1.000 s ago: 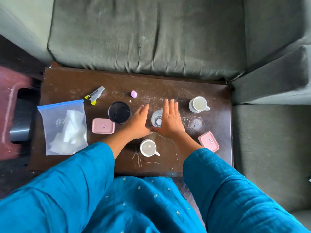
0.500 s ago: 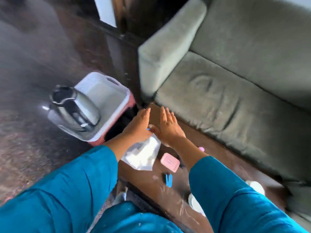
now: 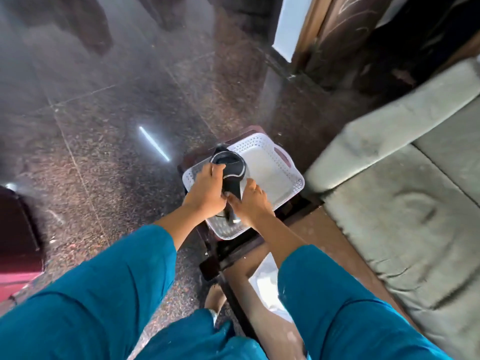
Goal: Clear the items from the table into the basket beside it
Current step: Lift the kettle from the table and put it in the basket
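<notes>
Both hands: left (image 3: 206,192), right (image 3: 249,203) gripping kettle (image 3: 228,167) in basket (image 3: 275,167).

A: Support surfaces?
B: Dark speckled stone floor (image 3: 109,131), polished. A dark stool (image 3: 197,157) stands on it, carrying the white perforated basket (image 3: 283,178).
A: And the table?
B: Brown wooden table (image 3: 319,229), only a corner in view. A white plastic bag (image 3: 265,284) lies on it, partly hidden.

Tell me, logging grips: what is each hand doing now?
Left hand: closed on the kettle.
Right hand: on the kettle's handle; grip cannot be told.
</notes>
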### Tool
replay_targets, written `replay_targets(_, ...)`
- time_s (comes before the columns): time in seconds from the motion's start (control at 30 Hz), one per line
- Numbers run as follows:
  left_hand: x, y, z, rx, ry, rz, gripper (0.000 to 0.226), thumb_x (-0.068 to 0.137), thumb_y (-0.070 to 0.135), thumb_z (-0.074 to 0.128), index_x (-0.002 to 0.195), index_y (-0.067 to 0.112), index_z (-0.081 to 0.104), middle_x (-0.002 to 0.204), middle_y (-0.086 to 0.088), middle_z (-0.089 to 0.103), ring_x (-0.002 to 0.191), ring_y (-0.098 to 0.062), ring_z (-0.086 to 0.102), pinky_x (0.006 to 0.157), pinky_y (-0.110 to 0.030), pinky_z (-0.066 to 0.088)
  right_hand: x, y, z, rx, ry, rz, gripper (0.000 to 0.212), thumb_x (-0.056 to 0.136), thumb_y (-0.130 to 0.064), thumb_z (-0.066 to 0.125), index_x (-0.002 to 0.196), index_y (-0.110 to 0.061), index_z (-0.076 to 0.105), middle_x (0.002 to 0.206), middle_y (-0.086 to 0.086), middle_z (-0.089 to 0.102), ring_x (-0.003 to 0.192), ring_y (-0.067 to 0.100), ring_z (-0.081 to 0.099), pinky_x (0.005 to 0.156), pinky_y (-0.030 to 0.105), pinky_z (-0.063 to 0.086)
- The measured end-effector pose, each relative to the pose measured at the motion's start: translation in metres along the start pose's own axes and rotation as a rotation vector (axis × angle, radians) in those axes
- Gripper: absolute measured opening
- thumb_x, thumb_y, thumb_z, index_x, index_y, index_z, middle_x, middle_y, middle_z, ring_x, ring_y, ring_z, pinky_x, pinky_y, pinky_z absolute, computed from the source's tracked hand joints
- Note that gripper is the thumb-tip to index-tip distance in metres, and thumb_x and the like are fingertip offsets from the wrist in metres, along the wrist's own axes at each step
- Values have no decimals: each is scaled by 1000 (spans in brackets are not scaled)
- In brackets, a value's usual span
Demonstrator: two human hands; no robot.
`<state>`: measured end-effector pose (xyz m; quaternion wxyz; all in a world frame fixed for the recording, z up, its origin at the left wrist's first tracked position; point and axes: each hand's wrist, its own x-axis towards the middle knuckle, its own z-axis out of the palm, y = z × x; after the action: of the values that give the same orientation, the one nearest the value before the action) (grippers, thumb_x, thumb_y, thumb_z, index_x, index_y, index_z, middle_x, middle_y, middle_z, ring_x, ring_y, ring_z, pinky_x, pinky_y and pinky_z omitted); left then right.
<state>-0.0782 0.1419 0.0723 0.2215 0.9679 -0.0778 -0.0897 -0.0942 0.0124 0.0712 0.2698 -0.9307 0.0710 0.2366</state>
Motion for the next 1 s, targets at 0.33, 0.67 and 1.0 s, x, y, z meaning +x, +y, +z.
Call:
replay_targets(0.33, 18, -25, 12, -62, -93, -60, 96, 72, 9, 73, 143, 31, 11, 145, -24, 22, 128, -42, 32, 103, -48, 39, 28, -10, 24, 315, 1, 290, 38, 61, -30, 74, 86, -14, 50, 75, 1, 55, 71, 22, 56, 56, 25, 41)
replay_targets(0.67, 25, -6, -7, -22, 25, 42, 75, 67, 16, 77, 130, 14, 36, 124, -24, 40, 110, -43, 44, 93, -45, 40, 3, 4, 20, 428, 137, 197, 27, 67, -8, 59, 87, -12, 42, 70, 0, 49, 60, 17, 49, 42, 24, 33)
replay_targets(1.0, 0, 109, -34, -183, 117, 326, 82, 50, 26, 83, 118, 8, 43, 125, -20, 45, 110, -39, 46, 89, -52, 44, -75, 59, -64, 467, 410, 141, 25, 66, -11, 58, 87, -12, 47, 78, 7, 59, 73, 29, 57, 61, 32, 48)
